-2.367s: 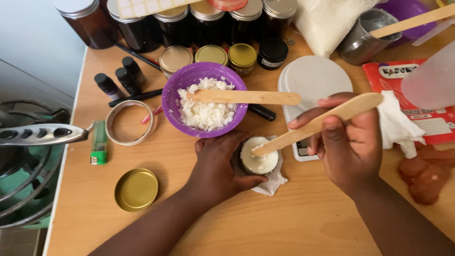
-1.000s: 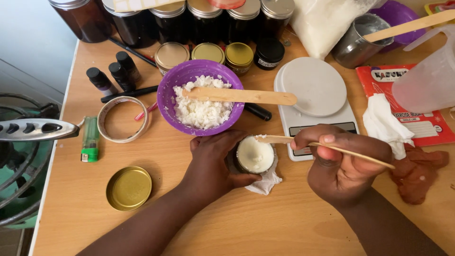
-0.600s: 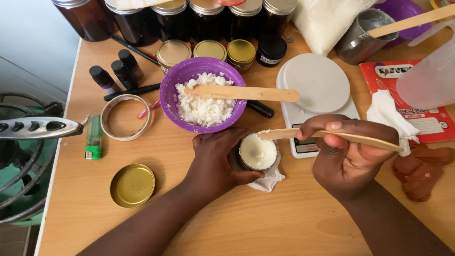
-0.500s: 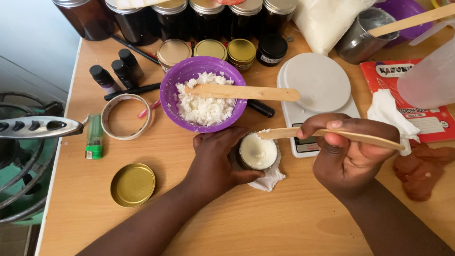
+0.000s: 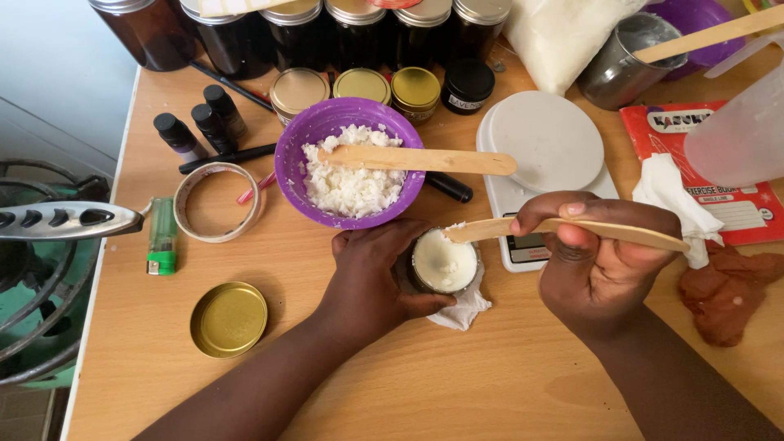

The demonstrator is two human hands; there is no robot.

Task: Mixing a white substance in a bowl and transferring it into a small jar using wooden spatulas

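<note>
Your left hand (image 5: 371,282) grips jar (image 5: 443,261), steadying it; right hand (image 5: 600,261) clenches stick (image 5: 563,229), tip at rim. Step: packing cream. Next: press level, gently.

left hand (image 5: 371,273) grips small jar (image 5: 443,263) | right hand (image 5: 600,257) holds wooden stick (image 5: 563,229), tip on cream

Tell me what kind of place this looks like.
Probably a home workbench for making balm or cream by hand: a purple bowl of white paste, a row of dark jars, a white kitchen scale, and the left hand steadying a filled small jar.
</note>
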